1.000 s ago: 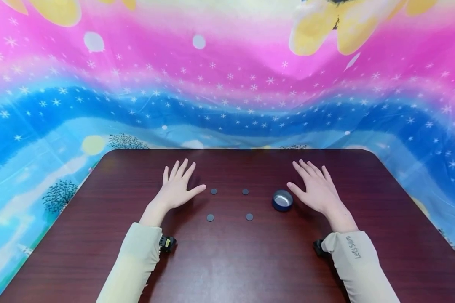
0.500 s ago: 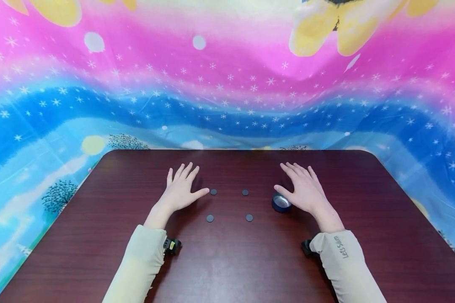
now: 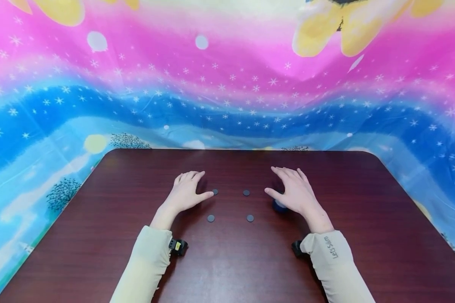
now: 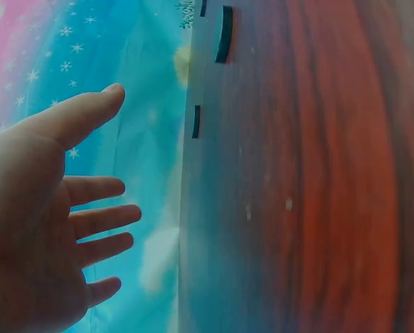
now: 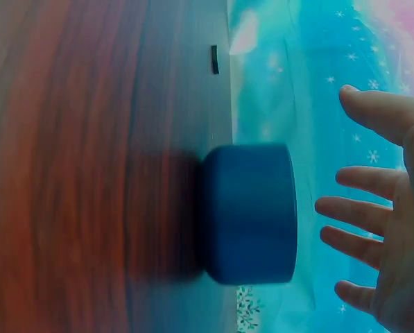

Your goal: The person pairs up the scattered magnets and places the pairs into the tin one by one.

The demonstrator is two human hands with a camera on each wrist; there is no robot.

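Several small dark discs lie flat on the table, set out in a square. The far left disc point(image 3: 215, 192) is partly behind the thumb tip of my left hand point(image 3: 184, 191), whose fingers are spread and hold nothing. A near left disc point(image 3: 211, 218) and a near right disc point(image 3: 250, 218) sit closer to me, with a far right disc point(image 3: 246, 193) behind. My right hand point(image 3: 293, 191) hovers with extended fingers above a small dark blue bowl point(image 3: 279, 206), covering most of it in the head view. From the right wrist, the bowl point(image 5: 252, 215) stands upright, apart from the fingers.
The dark reddish wooden table point(image 3: 227, 261) has rounded far corners. A colourful printed cloth point(image 3: 227, 75) hangs just behind its far edge and along both sides. Black wrist cameras are strapped at both sleeve cuffs.
Both hands have moved inward and slightly toward me, the left nearing the far left disc, the right coming over the bowl. Their fingers are less spread. Discs and bowl stay in place.
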